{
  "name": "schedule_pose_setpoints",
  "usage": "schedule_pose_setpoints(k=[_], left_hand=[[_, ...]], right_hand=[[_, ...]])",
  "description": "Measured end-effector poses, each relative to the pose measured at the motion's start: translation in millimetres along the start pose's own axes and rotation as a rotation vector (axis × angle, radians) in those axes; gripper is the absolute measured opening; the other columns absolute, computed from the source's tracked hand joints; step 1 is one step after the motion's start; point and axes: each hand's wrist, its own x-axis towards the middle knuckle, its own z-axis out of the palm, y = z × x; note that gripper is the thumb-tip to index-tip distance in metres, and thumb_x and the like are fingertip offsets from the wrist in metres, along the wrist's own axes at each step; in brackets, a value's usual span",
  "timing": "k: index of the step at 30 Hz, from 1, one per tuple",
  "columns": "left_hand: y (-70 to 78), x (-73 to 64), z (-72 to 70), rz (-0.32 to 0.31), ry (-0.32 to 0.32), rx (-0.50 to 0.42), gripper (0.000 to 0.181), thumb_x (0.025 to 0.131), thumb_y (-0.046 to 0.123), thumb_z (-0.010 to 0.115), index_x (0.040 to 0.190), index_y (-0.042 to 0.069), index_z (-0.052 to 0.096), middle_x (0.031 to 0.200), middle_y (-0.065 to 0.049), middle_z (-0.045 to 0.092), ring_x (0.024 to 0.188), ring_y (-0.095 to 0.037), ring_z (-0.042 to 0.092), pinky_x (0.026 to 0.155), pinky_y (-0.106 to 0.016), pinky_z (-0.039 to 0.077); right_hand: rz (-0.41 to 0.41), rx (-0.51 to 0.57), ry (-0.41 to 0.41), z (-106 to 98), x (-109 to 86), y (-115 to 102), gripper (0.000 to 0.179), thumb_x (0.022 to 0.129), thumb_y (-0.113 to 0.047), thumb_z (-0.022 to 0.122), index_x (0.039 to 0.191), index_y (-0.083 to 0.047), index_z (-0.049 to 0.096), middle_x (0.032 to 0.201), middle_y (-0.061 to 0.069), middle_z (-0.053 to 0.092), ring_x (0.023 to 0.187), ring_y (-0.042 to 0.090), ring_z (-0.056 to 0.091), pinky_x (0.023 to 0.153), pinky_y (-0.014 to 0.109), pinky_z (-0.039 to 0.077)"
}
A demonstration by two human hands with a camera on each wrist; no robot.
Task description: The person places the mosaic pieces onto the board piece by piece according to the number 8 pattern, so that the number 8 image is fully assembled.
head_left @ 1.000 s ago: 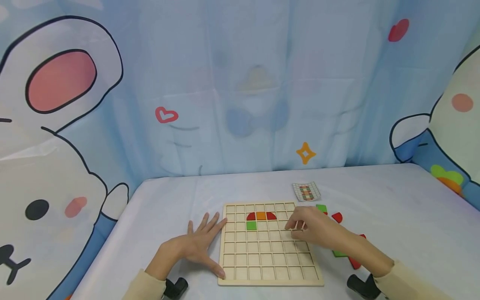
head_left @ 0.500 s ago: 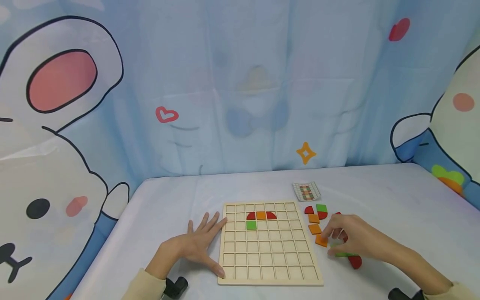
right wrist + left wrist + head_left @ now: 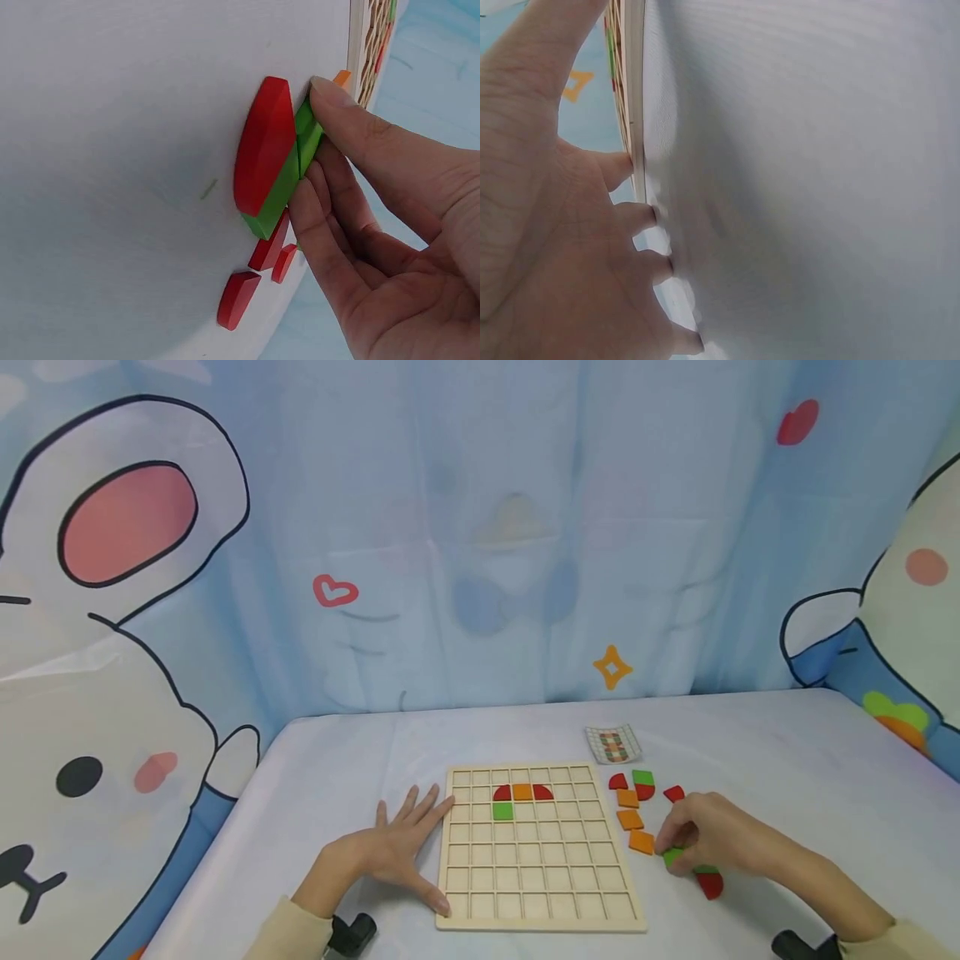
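My left hand (image 3: pixel 393 850) lies with fingers spread along the left edge of a wooden grid board (image 3: pixel 540 881); in the left wrist view its fingertips touch the cloth and the board's side. Right of the board, my right hand (image 3: pixel 712 833) pinches a green square tile (image 3: pixel 672 857) between thumb and fingers, low at the table. The right wrist view shows a second green tile (image 3: pixel 275 195) and a red rounded tile (image 3: pixel 262 150) close beside the pinched one. On the board sit an orange tile (image 3: pixel 522 792) between two red rounded tiles, and a green tile (image 3: pixel 502 811) below the left one.
Several loose tiles lie right of the board, among them an orange tile (image 3: pixel 630 819) and a red tile (image 3: pixel 673 793). A small pattern card (image 3: pixel 612 744) lies behind the board. White cloth (image 3: pixel 825 760) covers the table, and a printed blue curtain (image 3: pixel 480 527) hangs behind.
My right hand has left the board's right part, moved right to the loose tiles and taken hold of a green tile. My left hand has stayed at the board's edge.
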Motion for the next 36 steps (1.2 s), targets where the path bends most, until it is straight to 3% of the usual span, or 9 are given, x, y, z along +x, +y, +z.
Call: schedule_pose_setpoints(k=[9, 25, 36], left_hand=[[1.3, -0.4, -0.3, -0.002, 0.002, 0.000, 0.133, 0.073, 0.057, 0.092, 0.170, 0.020, 0.009, 0.176, -0.014, -0.002, 0.160, -0.038, -0.009, 0.118, -0.076, -0.004], [0.9, -0.8, -0.1, -0.006, -0.005, -0.002, 0.133, 0.073, 0.058, 0.092, 0.170, 0.020, 0.008, 0.176, -0.013, -0.003, 0.160, -0.038, -0.009, 0.118, -0.077, -0.003], [3.4, -1.3, -1.1, -0.012, -0.007, 0.014, 0.133, 0.073, 0.058, 0.092, 0.170, 0.020, 0.009, 0.176, -0.013, -0.002, 0.161, -0.038, -0.008, 0.118, -0.076, -0.001]], right_hand=[[0.090, -0.024, 0.041, 2, 3.3, -13, 0.028, 0.071, 0.003, 0.093, 0.092, -0.006, 0.077, 0.079, -0.001, 0.063, 0.075, 0.016, 0.056, 0.069, 0.025, 0.057], [0.140, -0.036, 0.106, 7, -1.9, -13, 0.020, 0.074, -0.001, 0.093, 0.087, -0.007, 0.078, 0.077, -0.002, 0.065, 0.073, 0.015, 0.055, 0.069, 0.027, 0.057], [0.106, -0.018, 0.114, 8, -7.7, -11, 0.018, 0.075, -0.001, 0.093, 0.084, -0.010, 0.080, 0.079, -0.004, 0.068, 0.074, 0.015, 0.056, 0.067, 0.024, 0.055]])
